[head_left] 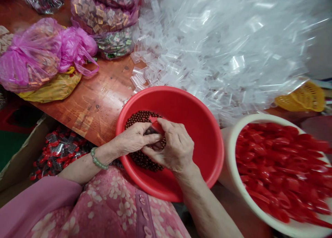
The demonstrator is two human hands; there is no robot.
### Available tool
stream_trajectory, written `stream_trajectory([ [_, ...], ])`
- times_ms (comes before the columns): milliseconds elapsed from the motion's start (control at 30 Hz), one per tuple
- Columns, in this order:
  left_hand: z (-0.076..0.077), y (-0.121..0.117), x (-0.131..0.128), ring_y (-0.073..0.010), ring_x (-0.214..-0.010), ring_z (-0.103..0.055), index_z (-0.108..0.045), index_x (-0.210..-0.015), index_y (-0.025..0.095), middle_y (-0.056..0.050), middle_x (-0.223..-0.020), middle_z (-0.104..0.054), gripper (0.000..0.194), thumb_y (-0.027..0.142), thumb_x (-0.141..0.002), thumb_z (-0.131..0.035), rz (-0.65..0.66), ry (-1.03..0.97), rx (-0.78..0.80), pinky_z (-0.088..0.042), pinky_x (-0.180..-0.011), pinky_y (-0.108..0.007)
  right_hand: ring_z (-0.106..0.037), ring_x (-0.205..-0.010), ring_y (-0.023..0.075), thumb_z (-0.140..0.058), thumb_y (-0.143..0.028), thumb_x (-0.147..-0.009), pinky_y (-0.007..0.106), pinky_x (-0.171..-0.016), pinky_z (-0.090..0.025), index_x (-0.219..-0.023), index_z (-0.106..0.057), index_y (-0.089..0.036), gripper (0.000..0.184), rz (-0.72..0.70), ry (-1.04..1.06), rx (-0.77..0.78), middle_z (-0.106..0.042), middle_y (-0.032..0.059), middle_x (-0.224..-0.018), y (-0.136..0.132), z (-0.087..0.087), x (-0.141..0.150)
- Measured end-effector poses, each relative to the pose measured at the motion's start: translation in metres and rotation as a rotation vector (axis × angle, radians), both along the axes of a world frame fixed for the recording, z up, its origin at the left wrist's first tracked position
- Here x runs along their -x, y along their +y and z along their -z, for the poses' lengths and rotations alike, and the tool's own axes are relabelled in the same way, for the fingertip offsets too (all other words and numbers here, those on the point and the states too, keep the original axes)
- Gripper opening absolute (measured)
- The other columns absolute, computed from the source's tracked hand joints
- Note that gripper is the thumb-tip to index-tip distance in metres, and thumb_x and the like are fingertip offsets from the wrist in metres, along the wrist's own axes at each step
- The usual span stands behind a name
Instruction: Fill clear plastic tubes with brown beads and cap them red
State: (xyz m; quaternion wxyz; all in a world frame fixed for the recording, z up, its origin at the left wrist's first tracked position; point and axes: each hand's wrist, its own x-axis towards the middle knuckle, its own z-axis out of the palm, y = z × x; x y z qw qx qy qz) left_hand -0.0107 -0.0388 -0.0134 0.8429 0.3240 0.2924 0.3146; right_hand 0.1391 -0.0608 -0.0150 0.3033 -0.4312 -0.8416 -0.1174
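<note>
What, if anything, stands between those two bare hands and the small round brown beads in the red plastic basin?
Nothing visible does. The left hand and right hand are over the brown beads, inside the red basin, with a small red plastic piece held between them. Whether either hand touches the beads is hidden.

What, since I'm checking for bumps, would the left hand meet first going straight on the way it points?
The left hand would first meet the small red piece at its fingertips, then apparently the right hand, though depth is unclear here.
</note>
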Motion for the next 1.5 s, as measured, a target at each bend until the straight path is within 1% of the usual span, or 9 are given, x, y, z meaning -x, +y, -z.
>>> stream_trajectory([
  [267, 0.001, 0.005, -0.009, -0.0126, -0.051, -0.054, -0.06, -0.067, 0.015, -0.002, -0.057, -0.06, 0.049, 0.057, -0.09, -0.048, -0.103, 0.111, 0.271, -0.047, -0.057, -0.028, -0.068, -0.085, 0.0292, -0.063, -0.037, -0.085, 0.04, -0.071, -0.055, -0.135, -0.042, 0.002, 0.067, -0.016, -0.109, -0.052, -0.07, 0.0232, -0.097, 0.002, -0.002, 0.006],
  [400, 0.002, -0.014, -0.007, -0.0154, -0.075, -0.059, -0.063, -0.074, 0.019, 0.001, -0.074, -0.066, 0.023, 0.037, -0.086, -0.052, -0.425, 0.339, -0.003, -0.05, -0.079, -0.028, -0.067, -0.093, 0.0282, -0.063, -0.03, -0.085, 0.042, -0.08, -0.055, -0.133, -0.044, 0.004, 0.061, -0.119, -0.074, -0.139, -0.071, 0.0234, -0.098, -0.004, -0.007, 0.013],
  [567, -0.005, -0.036, 0.031, -0.0208, -0.09, -0.062, -0.069, -0.09, 0.021, -0.004, -0.094, -0.072, 0.025, 0.039, -0.083, -0.052, -0.536, 0.532, -0.243, -0.05, -0.09, -0.033, -0.065, -0.102, 0.0273, -0.056, -0.017, -0.088, 0.043, -0.085, -0.054, -0.128, -0.049, 0.001, 0.044, -0.285, -0.094, -0.078, -0.07, 0.0228, -0.109, -0.008, -0.032, 0.038],
  [700, -0.016, -0.045, 0.1, -0.0157, -0.054, -0.055, -0.066, -0.075, 0.017, -0.003, -0.061, -0.063, 0.047, 0.049, -0.094, -0.037, -0.261, 0.558, -0.271, -0.048, -0.059, -0.029, -0.064, -0.109, 0.026, -0.056, -0.024, -0.092, 0.041, -0.088, -0.055, -0.132, -0.052, -0.009, 0.043, -0.389, -0.153, 0.227, -0.063, 0.0201, -0.13, 0.014, -0.052, 0.038],
  [933, -0.01, -0.05, 0.192, -0.0258, -0.085, -0.071, -0.072, -0.084, 0.022, -0.004, -0.091, -0.077, 0.036, 0.05, -0.092, -0.049, 0.001, 1.427, -0.646, -0.054, -0.081, -0.035, -0.069, -0.099, 0.0254, -0.056, -0.029, -0.094, 0.04, -0.086, -0.055, -0.113, -0.065, -0.012, 0.027, 0.02, -0.11, 0.491, -0.072, 0.0142, -0.108, 0.079, -0.028, -0.035],
  [1067, -0.001, -0.003, 0.165, -0.0239, -0.095, -0.072, -0.069, -0.102, 0.021, -0.008, -0.106, -0.075, 0.028, 0.038, -0.095, -0.049, -0.114, 1.445, -0.986, -0.055, -0.087, -0.035, -0.07, -0.097, 0.0221, -0.049, -0.035, -0.099, 0.034, -0.084, -0.052, -0.109, -0.065, -0.015, 0.027, 0.172, -0.239, 0.828, -0.072, 0.0108, -0.106, 0.09, -0.006, -0.045],
  [1200, 0.012, 0.095, 0.095, -0.022, -0.117, -0.062, -0.063, -0.117, 0.014, -0.014, -0.125, -0.066, 0.035, 0.009, -0.093, -0.039, -0.056, 1.308, -1.377, -0.049, -0.102, -0.036, -0.07, -0.089, 0.0285, -0.043, -0.043, -0.1, 0.038, -0.075, -0.052, -0.107, -0.06, -0.008, 0.04, 0.349, -0.317, 0.944, -0.069, 0.0194, -0.102, 0.097, 0.015, -0.037],
  [1333, 0.034, 0.179, 0.035, -0.0265, -0.128, -0.05, -0.052, -0.132, 0.011, -0.019, -0.143, -0.051, 0.043, 0.008, -0.09, -0.044, 0.201, 1.465, -1.489, -0.042, -0.107, -0.044, -0.068, -0.093, 0.0354, -0.037, -0.054, -0.098, 0.044, -0.076, -0.052, -0.11, -0.057, -0.002, 0.057, 0.468, -0.326, 0.982, -0.067, 0.0251, -0.1, 0.102, 0.034, -0.022],
  [1500, 0.053, 0.21, 0.014, -0.0294, -0.124, -0.048, -0.052, -0.129, 0.014, -0.019, -0.139, -0.052, 0.038, 0.012, -0.093, -0.043, 0.376, 1.473, -1.529, -0.042, -0.101, -0.046, -0.06, -0.112, 0.0342, -0.034, -0.061, -0.096, 0.046, -0.092, -0.049, -0.12, -0.053, -0.007, 0.062, 0.339, -0.255, 1.003, -0.057, 0.0235, -0.12, 0.09, 0.044, 0.01],
])
